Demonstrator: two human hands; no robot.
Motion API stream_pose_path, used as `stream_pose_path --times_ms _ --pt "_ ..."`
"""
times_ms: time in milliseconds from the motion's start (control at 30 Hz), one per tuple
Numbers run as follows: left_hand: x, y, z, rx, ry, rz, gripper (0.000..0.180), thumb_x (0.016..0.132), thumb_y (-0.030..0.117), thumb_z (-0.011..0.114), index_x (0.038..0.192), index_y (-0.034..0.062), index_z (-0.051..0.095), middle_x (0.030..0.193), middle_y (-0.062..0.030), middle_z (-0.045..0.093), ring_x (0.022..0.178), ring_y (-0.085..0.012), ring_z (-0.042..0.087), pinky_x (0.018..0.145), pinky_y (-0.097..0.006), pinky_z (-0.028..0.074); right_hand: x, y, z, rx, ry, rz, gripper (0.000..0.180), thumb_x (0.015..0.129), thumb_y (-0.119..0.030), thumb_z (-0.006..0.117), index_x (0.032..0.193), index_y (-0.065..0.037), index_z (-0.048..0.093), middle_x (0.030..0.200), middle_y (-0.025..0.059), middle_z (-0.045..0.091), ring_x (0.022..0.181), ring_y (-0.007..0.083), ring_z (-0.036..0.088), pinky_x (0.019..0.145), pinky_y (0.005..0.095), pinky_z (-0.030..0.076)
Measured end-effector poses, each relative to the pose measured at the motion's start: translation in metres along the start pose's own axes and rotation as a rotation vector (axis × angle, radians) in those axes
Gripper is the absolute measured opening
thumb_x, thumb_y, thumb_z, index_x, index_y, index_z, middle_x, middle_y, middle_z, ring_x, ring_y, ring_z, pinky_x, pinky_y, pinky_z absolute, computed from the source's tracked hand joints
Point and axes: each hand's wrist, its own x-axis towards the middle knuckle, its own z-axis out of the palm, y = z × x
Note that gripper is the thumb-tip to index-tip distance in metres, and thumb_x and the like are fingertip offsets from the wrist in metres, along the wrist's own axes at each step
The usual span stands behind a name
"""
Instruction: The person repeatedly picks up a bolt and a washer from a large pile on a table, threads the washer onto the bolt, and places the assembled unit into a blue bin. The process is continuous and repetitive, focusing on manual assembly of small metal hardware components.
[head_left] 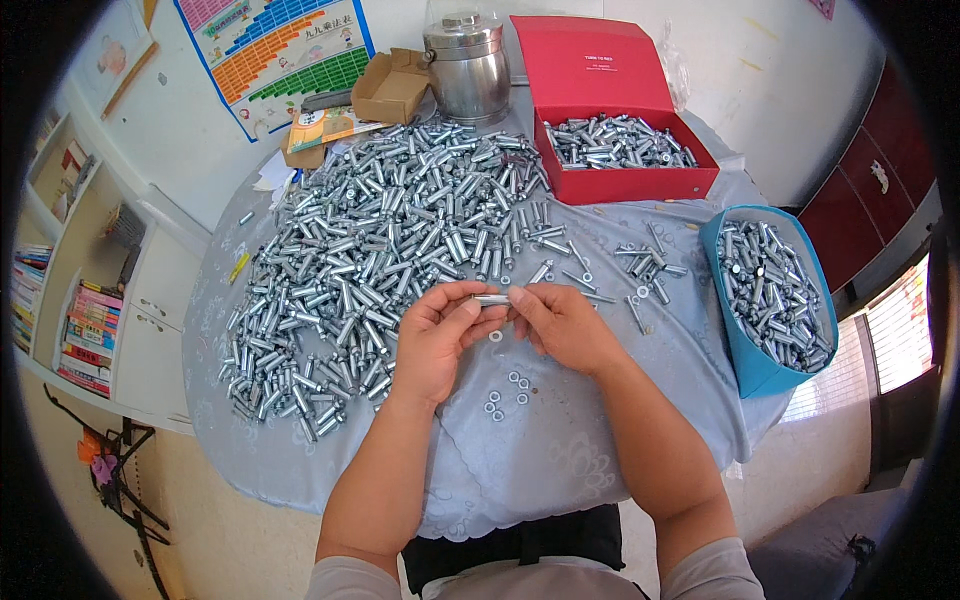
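Note:
A silvery expansion bolt (492,299) lies level between my two hands, above the near middle of the table. My left hand (437,335) pinches its left end between thumb and fingers. At the right end, the thumb and fingertips of my right hand (562,325) close on it; exactly what they cover is hidden. Just below the fingers a small ring or nut (495,336) shows. Several loose hex nuts (515,377) rest on the cloth nearer to me. Beyond my hands spreads a large heap of expansion bolts (390,235).
A red box (635,185) full of bolts stands open at the back right. The blue fabric bin (745,330) at the right edge holds more. Scattered bolts (650,262) lie between. A metal canister (467,75) and cardboard box (392,85) stand behind the heap on the grey tablecloth (640,400).

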Motion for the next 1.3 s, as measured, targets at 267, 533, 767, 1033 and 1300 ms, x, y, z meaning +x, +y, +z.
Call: stream_pose_path --times_ms 267,533,767,1033,1300 --pt "-0.004 -0.003 0.002 0.299 0.031 0.054 0.020 0.094 0.012 0.061 0.105 -0.0041 0.064 0.088 -0.0106 0.069 0.076 -0.0188 0.069 0.071 -0.029 0.058 0.002 0.008 -0.004 0.137 -0.007 0.046 0.040 0.099 -0.037 0.051 0.077 -0.003 0.058 0.064 -0.0021 0.048 0.057 0.0068 0.041 0.052 0.0240 0.034" --pt "0.001 0.001 -0.010 0.141 0.143 -0.019 0.015 0.092 0.016 0.063 0.094 0.0008 0.065 0.081 -0.0088 0.068 0.065 -0.0157 0.067 0.057 -0.027 0.056 -0.007 -0.012 -0.002 0.211 -0.085 -0.056 0.024 0.094 -0.020 0.061 0.108 -0.001 0.063 0.081 0.0014 0.059 0.068 0.0070 0.052 0.058 0.0231 0.044" --pt "0.000 -0.002 -0.005 0.193 0.090 -0.002 0.016 0.093 0.015 0.062 0.098 -0.0001 0.065 0.083 -0.0091 0.068 0.067 -0.0152 0.067 0.060 -0.026 0.056 0.000 0.001 0.000 0.289 -0.005 -0.084 0.025 0.094 -0.022 0.062 0.105 0.001 0.062 0.085 0.0032 0.060 0.064 0.0085 0.054 0.056 0.0227 0.045" --pt "0.001 -0.003 -0.006 0.193 0.096 0.000 0.017 0.093 0.015 0.062 0.099 -0.0002 0.065 0.083 -0.0092 0.068 0.067 -0.0148 0.067 0.060 -0.026 0.056 0.000 -0.003 0.001 0.345 0.043 -0.111 0.024 0.093 -0.020 0.062 0.106 0.000 0.062 0.084 0.0035 0.060 0.065 0.0087 0.055 0.056 0.0236 0.045" --pt "0.001 -0.003 -0.007 0.164 0.091 -0.016 0.017 0.093 0.015 0.062 0.100 -0.0004 0.064 0.084 -0.0094 0.068 0.067 -0.0147 0.067 0.060 -0.026 0.056 -0.001 -0.003 -0.001 0.344 0.001 -0.010 0.024 0.092 -0.017 0.064 0.109 0.000 0.061 0.089 0.0047 0.062 0.070 0.0090 0.056 0.061 0.0245 0.047"
